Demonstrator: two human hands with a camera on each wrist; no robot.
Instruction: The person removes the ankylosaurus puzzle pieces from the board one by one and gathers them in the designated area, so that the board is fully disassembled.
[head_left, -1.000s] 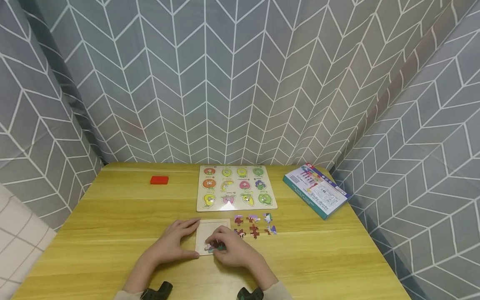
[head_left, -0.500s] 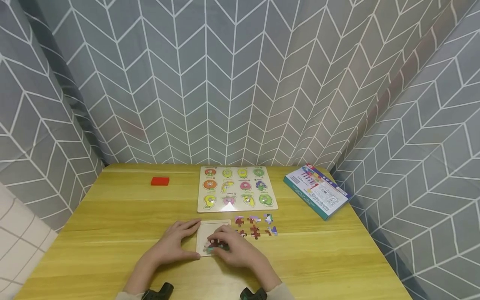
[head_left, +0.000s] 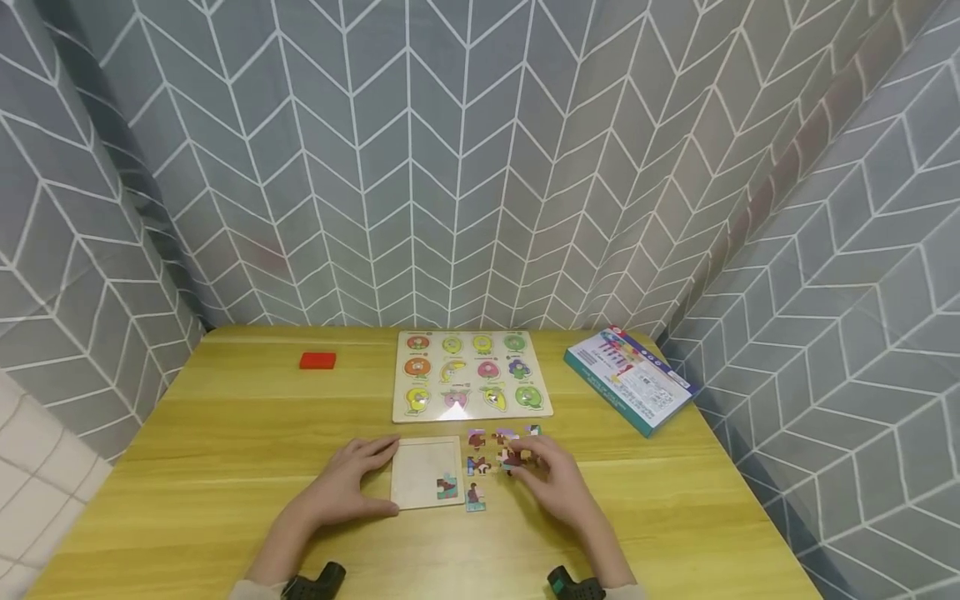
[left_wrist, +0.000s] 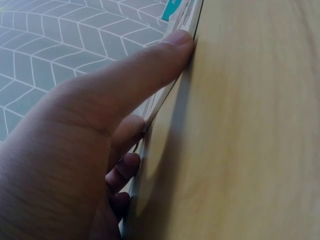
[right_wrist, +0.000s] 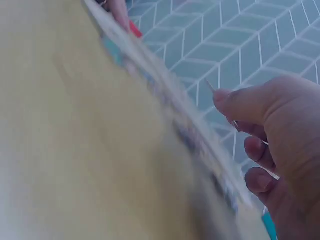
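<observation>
A shallow wooden puzzle tray (head_left: 423, 467) lies on the table, with one teal-and-brown jigsaw piece in its near right corner. My left hand (head_left: 352, 483) holds the tray at its left side, thumb at the near corner and fingers at the far corner. In the left wrist view the thumb (left_wrist: 150, 65) lies against the tray's edge. My right hand (head_left: 558, 483) pinches a puzzle piece (head_left: 511, 464) above the loose pieces; the right wrist view shows only its thin edge. Another loose piece (head_left: 476, 497) lies just right of the tray, and another (head_left: 478, 465) beyond it.
Behind the tray lies a fruit puzzle board (head_left: 472, 408). A flat puzzle box (head_left: 630, 379) sits at the back right, and a red block (head_left: 318, 361) at the back left. Patterned curtains (head_left: 435, 167) rise behind the table (head_left: 225, 467).
My right hand has moved right, from over the tray to the loose pieces, with a piece between its fingers. One piece now lies beside the tray's near right corner. The left hand stays put.
</observation>
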